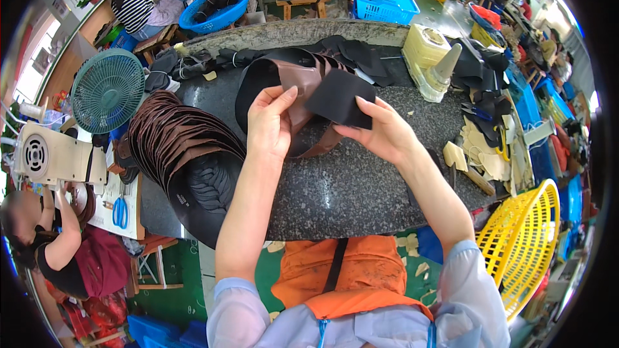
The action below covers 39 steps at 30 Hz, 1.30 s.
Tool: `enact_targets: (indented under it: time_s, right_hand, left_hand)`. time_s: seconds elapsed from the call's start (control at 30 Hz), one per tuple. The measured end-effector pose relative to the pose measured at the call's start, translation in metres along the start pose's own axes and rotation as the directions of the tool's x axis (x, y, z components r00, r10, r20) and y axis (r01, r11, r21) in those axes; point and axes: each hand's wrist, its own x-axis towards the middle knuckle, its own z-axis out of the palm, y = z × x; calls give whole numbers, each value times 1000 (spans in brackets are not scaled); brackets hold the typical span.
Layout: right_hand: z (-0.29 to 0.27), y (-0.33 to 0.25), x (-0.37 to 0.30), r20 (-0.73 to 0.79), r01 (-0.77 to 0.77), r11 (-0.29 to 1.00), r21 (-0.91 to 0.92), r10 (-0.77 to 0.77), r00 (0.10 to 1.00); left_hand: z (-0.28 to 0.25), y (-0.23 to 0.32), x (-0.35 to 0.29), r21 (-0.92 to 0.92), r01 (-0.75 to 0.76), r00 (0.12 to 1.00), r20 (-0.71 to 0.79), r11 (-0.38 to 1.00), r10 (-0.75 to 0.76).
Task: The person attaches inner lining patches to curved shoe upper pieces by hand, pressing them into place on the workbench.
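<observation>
Both my hands are raised over the dark speckled tabletop [348, 187]. In my right hand [382, 125] a black, roughly square flap of sheet material [338, 98] is pinched between thumb and fingers. My left hand [272, 119] is closed, thumb against fingertips, at the edge of a brown leather piece [300, 80]. Whether the black flap and brown piece are joined is hidden where they overlap. Behind my hands stand more curved brown-and-black leather pieces [255, 84]. Left of my left forearm lies a long fanned stack of similar pieces [184, 132].
A green fan [108, 90] and a sewing machine [58, 154] with a co-worker [64, 245] are at left. A cream machine-like holder [425, 58] stands back right. Yellow-handled scissors [503, 145] lie among scraps; a yellow basket [525, 238] stands near right.
</observation>
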Motion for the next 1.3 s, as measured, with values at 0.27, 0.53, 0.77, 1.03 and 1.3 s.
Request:
enact_targets:
  time_s: [0.27, 0.53, 0.77, 1.03, 1.3]
  right_hand:
    - [47, 22, 63, -87, 527, 499, -688, -777, 623]
    - [87, 20, 58, 69, 617, 300, -727, -863, 501]
    - [73, 12, 41, -136, 722, 555, -413, -821, 554]
    - [17, -16, -49, -67, 408, 464, -786, -720, 690]
    - [-21, -27, -181, 134, 229, -308, -923, 299, 945]
  left_hand:
    - [31, -11, -56, 180, -229, 972, 90, 957, 216]
    - [37, -1, -72, -23, -26, 978, 208, 999, 30]
    - [15, -10, -122, 871, -474, 848, 410, 133, 337]
    - [7, -24, -137, 678, -727, 518, 641, -103, 566]
    - [-44, -62, -173, 366, -754, 444, 896, -546, -12]
